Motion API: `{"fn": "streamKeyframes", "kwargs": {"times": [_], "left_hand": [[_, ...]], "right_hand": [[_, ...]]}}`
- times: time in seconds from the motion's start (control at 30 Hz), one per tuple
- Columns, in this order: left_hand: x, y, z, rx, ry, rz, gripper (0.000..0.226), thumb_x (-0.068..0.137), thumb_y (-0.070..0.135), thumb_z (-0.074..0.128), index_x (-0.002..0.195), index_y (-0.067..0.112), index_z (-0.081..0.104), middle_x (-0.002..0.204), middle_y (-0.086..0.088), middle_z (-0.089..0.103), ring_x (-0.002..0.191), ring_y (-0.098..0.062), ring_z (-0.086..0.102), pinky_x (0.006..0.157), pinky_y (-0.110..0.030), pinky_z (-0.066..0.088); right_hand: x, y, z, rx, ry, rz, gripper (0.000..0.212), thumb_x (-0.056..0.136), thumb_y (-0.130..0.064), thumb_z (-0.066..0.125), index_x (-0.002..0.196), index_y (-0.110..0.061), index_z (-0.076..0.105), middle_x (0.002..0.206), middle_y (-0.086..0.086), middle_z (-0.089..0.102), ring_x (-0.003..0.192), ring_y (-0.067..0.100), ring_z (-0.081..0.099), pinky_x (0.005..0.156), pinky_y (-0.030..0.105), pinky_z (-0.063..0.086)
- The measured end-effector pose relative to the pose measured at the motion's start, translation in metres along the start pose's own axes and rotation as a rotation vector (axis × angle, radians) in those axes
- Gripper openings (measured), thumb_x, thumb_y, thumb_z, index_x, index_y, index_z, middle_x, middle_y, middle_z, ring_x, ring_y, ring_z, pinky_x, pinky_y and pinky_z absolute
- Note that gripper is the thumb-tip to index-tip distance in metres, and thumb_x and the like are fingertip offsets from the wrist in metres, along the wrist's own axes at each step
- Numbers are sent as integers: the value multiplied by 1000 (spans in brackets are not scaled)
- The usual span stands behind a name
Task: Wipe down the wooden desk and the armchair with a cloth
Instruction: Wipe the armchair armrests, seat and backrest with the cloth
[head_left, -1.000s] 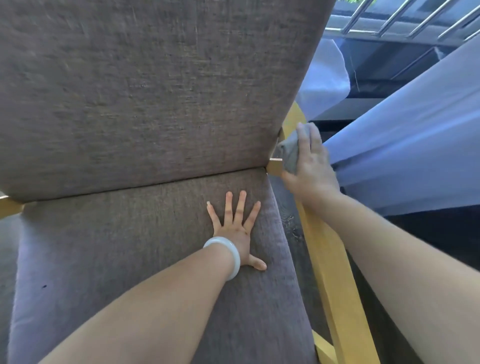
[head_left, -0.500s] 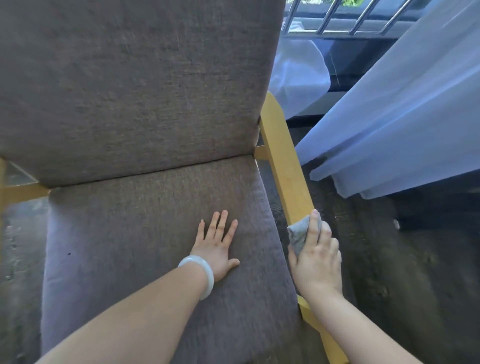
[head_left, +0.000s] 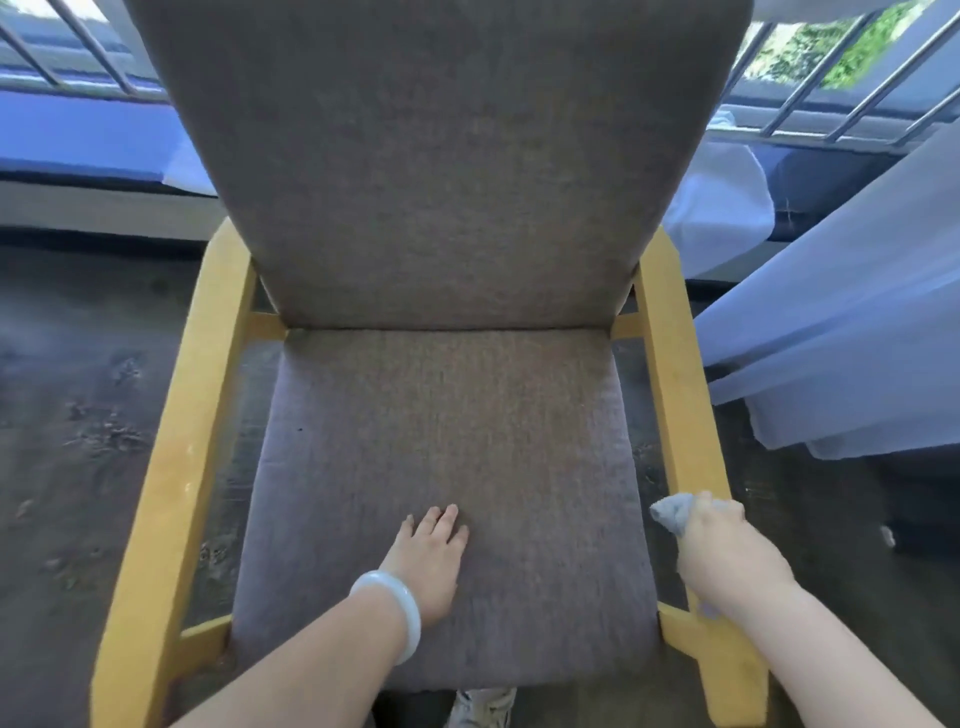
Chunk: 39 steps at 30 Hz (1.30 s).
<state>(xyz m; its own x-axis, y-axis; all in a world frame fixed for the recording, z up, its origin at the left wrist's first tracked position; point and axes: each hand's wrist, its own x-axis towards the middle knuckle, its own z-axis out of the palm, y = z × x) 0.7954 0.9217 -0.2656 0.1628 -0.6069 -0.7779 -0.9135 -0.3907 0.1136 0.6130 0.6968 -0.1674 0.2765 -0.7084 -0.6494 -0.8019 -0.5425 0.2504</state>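
Note:
The armchair fills the view, with a brown fabric seat (head_left: 441, 426), a tall brown backrest (head_left: 441, 156) and yellow wooden armrests on the left (head_left: 182, 441) and right (head_left: 680, 395). My left hand (head_left: 428, 561), with a pale bangle on the wrist, lies flat on the front of the seat, fingers straight. My right hand (head_left: 722, 556) grips a small grey cloth (head_left: 672, 512) on the near part of the right armrest. The cloth bunches out past my fingers. The wooden desk is not in view.
A pale blue curtain (head_left: 841, 338) hangs close to the right armrest. Behind the chair run a window ledge (head_left: 83, 135) and metal railings (head_left: 831, 78). Dark carpet (head_left: 67, 415) lies on both sides. A shoe (head_left: 483, 706) shows under the seat's front edge.
My right hand has slid the cloth along the right armrest from its far end by the backrest to its near end. The view has pulled back; my left hand stays flat on the seat.

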Motion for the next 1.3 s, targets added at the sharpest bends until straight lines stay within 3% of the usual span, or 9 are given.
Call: {"fn": "streamKeyframes", "kwargs": {"times": [0.17, 0.27, 0.63, 0.73, 0.83, 0.93, 1.03, 1.17, 1.3], "left_hand": [[-43, -31, 7, -118, 191, -94, 57, 98, 32, 44, 147, 10, 26, 152, -12, 27, 143, -30, 21, 117, -46, 18], [-83, -59, 14, -270, 315, -139, 40, 98, 32, 44, 133, 14, 42, 132, -6, 46, 125, -28, 44, 102, -40, 37], [-237, -160, 113, -653, 681, -250, 34, 96, 20, 45, 130, 17, 48, 131, 5, 45, 120, -16, 43, 103, -27, 34], [-259, -179, 139, -945, 768, -406, 39, 93, 10, 53, 131, 17, 47, 128, 6, 45, 120, -11, 44, 104, -25, 36], [-263, -191, 155, -1359, 665, -584, 44, 93, -1, 47, 134, 13, 45, 129, 1, 50, 123, -14, 48, 104, -29, 39], [-258, -194, 159, -1813, 517, -589, 52, 89, -15, 37, 135, 7, 46, 127, -9, 57, 117, -19, 56, 99, -30, 43], [-255, -194, 155, -2101, 442, -496, 50, 88, -18, 35, 131, 1, 52, 122, -16, 63, 114, -28, 61, 95, -37, 48], [-254, -195, 147, -2273, 419, -382, 57, 78, -24, 26, 114, -2, 65, 116, -25, 66, 112, -33, 62, 101, -42, 49], [-246, -196, 143, -2320, 448, -478, 47, 87, -17, 28, 118, -6, 61, 116, -26, 65, 111, -33, 63, 93, -37, 53]], "right_hand": [[-31, -55, 0, 503, -71, -200, 56, 97, -12, 47, 146, -26, 23, 111, 1, 55, 65, 10, 53, 49, 21, 37], [-60, -113, 4, 715, -183, -205, 44, 94, -8, 45, 129, -33, 34, 87, 3, 62, 69, 27, 62, 51, 28, 38], [-164, -284, 6, 702, -297, -451, 43, 91, -10, 52, 124, -35, 46, 106, -5, 62, 85, 12, 60, 63, 27, 44], [-190, -317, 8, 694, -293, -517, 38, 93, -13, 52, 121, -39, 51, 99, -10, 63, 82, 7, 59, 60, 24, 44], [-217, -345, 16, 795, -193, -620, 37, 96, -20, 49, 112, -53, 53, 98, -11, 64, 78, 1, 60, 61, 24, 49], [-233, -370, 40, 587, 238, -881, 59, 90, 0, 52, 139, -33, 48, 136, -8, 53, 118, 9, 50, 96, 32, 44], [-238, -383, 74, 85, 506, -1237, 62, 79, 4, 51, 138, -13, 53, 144, 3, 51, 133, 23, 48, 107, 36, 30], [-206, -369, 107, -480, 370, -1573, 67, 84, -15, 37, 150, -13, 33, 158, 2, 28, 145, 22, 26, 113, 45, 17], [-153, -386, 78, -461, 358, -1571, 73, 85, -12, 33, 155, -16, 12, 163, 0, 8, 150, 20, 9, 119, 39, 10]]}}
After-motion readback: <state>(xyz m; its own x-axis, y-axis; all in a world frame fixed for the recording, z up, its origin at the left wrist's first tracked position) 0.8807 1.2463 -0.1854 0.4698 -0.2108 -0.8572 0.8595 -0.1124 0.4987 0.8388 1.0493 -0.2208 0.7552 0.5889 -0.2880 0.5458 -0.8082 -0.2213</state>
